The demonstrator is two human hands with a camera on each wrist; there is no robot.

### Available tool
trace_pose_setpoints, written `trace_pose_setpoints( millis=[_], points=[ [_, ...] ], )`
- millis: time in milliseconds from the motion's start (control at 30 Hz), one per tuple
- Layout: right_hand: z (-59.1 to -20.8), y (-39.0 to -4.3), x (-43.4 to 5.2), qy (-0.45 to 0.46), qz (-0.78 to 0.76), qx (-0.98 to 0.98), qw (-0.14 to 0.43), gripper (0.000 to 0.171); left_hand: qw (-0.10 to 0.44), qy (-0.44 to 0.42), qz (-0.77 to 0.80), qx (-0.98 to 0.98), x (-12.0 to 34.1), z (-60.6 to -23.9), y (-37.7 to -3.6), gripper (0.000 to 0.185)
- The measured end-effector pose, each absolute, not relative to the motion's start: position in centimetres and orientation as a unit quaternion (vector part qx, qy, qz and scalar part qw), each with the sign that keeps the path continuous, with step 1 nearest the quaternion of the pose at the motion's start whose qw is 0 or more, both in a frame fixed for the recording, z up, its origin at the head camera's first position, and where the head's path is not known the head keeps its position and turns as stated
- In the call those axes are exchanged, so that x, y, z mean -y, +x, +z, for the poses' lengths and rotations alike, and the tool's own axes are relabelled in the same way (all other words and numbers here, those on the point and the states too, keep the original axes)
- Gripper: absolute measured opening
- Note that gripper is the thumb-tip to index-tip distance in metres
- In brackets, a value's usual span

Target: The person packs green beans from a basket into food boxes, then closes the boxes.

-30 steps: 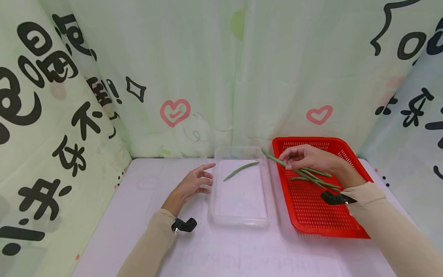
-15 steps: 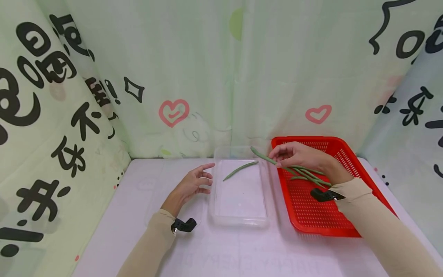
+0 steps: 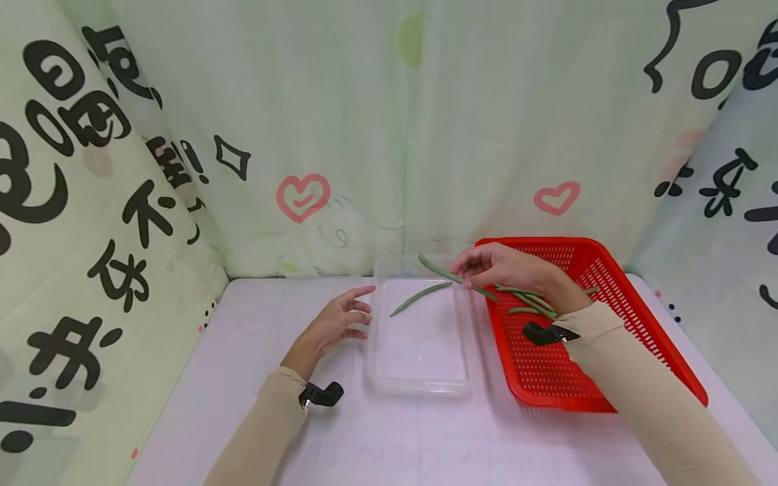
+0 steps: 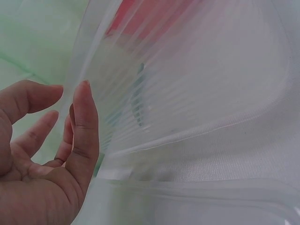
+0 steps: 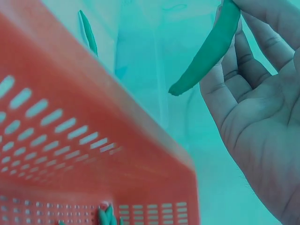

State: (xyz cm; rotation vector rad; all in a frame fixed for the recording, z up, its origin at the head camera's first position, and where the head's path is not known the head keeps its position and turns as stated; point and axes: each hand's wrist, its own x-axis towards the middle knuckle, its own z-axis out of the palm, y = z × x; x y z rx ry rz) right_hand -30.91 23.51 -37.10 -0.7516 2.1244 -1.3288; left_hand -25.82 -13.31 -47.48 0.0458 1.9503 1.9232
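Note:
My right hand (image 3: pixel 507 270) pinches one green bean (image 3: pixel 439 270) between thumb and fingers, over the left rim of the red basket (image 3: pixel 562 385). The held bean's far end reaches over the clear plastic box (image 3: pixel 419 386). Another green bean (image 3: pixel 419 299) lies slanted inside that box. Several more beans (image 3: pixel 531 302) rest in the basket, partly hidden behind my right hand. My left hand (image 3: pixel 336 320) is by the box's left wall with loosely bent fingers and holds nothing; in the left wrist view the fingertips (image 4: pixel 84 86) are near the clear wall, and whether they touch it I cannot tell.
A clear flat lid-like piece (image 3: pixel 258 344) lies on the white table (image 3: pixel 365 445), left of the box and partly under my left arm. Printed curtains (image 3: pixel 340 121) enclose the table at the back and both sides.
My right hand has moved left with the pinched bean, from above the basket towards the box. More of the basket shows now. The left hand has stayed in place.

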Motion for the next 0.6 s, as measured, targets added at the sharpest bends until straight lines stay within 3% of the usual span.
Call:
trace_pose_setpoints(
  millis=[600],
  points=[
    [-37.7,-31.6,-20.0,-0.308,-0.474,-0.777,0.278,0.029,0.201,0.016,0.688,-0.697,13.3,-47.4,-25.8,0.064]
  ],
)
